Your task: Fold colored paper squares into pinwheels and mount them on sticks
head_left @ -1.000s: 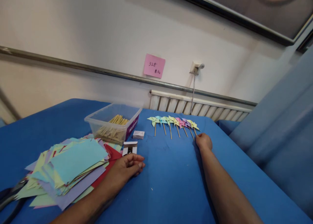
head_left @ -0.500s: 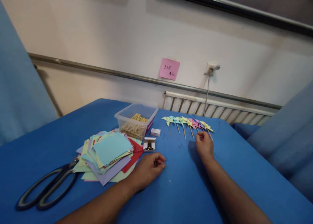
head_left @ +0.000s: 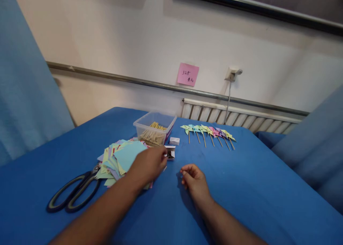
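Grip half closed left and right, contents hidden.
Left hand (head_left: 150, 162) bends over the stack of coloured paper (head_left: 128, 155), fingertips beside the small open box (head_left: 171, 159); whether it grasps anything, I cannot tell. Right hand (head_left: 196, 182), above the blue cloth (head_left: 254, 180), has thumb and forefinger nearly together; whether something sits between them cannot be made out. Paper pinwheels (head_left: 212, 131) lie in a row farther back, apart from both.

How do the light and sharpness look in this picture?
In the head view, the right hand casts a soft shadow on the blue cloth; also in the head view, the metal rail gleams faintly, and the left hand looks slightly blurred.
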Motion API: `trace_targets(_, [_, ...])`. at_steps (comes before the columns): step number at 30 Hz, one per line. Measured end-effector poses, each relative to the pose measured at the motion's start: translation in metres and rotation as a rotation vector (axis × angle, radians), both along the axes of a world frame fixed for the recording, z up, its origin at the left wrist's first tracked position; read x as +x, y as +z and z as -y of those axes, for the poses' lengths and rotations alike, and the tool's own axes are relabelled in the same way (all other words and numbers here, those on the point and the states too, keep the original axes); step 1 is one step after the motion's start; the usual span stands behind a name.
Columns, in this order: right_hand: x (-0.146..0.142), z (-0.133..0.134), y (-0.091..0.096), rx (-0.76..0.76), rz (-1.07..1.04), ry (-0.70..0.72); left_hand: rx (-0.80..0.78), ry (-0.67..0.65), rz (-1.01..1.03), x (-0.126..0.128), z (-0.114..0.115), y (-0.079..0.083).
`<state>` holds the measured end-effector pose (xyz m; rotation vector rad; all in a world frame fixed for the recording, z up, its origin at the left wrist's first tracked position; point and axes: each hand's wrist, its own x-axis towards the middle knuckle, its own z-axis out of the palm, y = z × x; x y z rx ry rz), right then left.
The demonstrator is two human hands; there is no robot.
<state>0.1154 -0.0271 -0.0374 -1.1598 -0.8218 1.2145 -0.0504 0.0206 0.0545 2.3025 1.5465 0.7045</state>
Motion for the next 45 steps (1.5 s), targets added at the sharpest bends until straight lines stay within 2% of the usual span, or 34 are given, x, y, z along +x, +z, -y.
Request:
trace_targets(2, [0.002, -0.004, 0.000, 0.024, 0.053, 0.056, 0.091, 0.101, -0.089, -0.023, -0.007, 0.011])
trace_targets(4, [0.003, -0.006, 0.000, 0.020, 0.096, 0.115, 0.147, 0.181, -0.094, -0.046, -0.014, 0.013])
trace_targets(6, [0.004, -0.006, -0.001, 0.016, 0.128, 0.169, 0.026, 0.227, -0.246, -0.062, -0.019, 0.010])
trace_targets(8, [0.005, -0.006, -0.002, 0.017, 0.147, 0.220, -0.038, 0.218, -0.348, -0.070, -0.023, 0.006])
trace_targets(12, [0.008, -0.006, -0.003, 0.023, 0.159, 0.291, -0.124, 0.254, -0.437, -0.068, -0.027, 0.003])
trace_targets(17, [0.011, -0.007, -0.004, 0.050, 0.149, 0.349, -0.194, 0.278, -0.536, -0.061, -0.024, 0.018])
trace_targets(18, [0.011, -0.007, -0.004, 0.054, 0.148, 0.355, -0.181, 0.276, -0.539, -0.059, -0.023, 0.022])
trace_targets(21, [0.011, -0.008, -0.006, 0.062, 0.147, 0.358, -0.175, 0.382, -0.517, -0.056, -0.017, 0.032])
trace_targets(24, [0.011, -0.008, -0.008, 0.075, 0.145, 0.359, -0.073, 0.426, -0.473, -0.052, -0.011, 0.039])
trace_targets(27, [0.009, -0.008, -0.009, 0.080, 0.158, 0.350, 0.154, 0.521, -0.313, -0.047, -0.004, 0.041])
trace_targets(29, [0.009, -0.007, -0.008, 0.082, 0.176, 0.326, 0.342, 0.549, -0.054, -0.042, 0.000, 0.038])
trace_targets(30, [0.008, -0.007, -0.007, 0.086, 0.180, 0.313, 0.364, 0.525, 0.117, -0.039, 0.002, 0.035])
trace_targets(32, [0.009, -0.006, -0.003, 0.107, 0.158, 0.294, 0.250, 0.449, 0.485, -0.028, 0.004, 0.026])
trace_targets(35, [0.013, -0.005, 0.003, 0.165, 0.067, 0.287, -0.159, 0.224, 0.876, -0.008, 0.008, 0.011])
trace_targets(38, [0.018, -0.007, 0.004, 0.219, -0.031, 0.252, -0.384, 0.149, 0.960, 0.012, 0.011, -0.002])
trace_targets(42, [0.020, -0.009, 0.002, 0.157, -0.175, 0.227, -0.504, 0.102, 0.923, 0.027, 0.013, -0.018])
trace_targets(45, [0.019, -0.010, 0.003, 0.119, -0.291, 0.240, -0.607, 0.059, 0.982, 0.029, 0.013, -0.026])
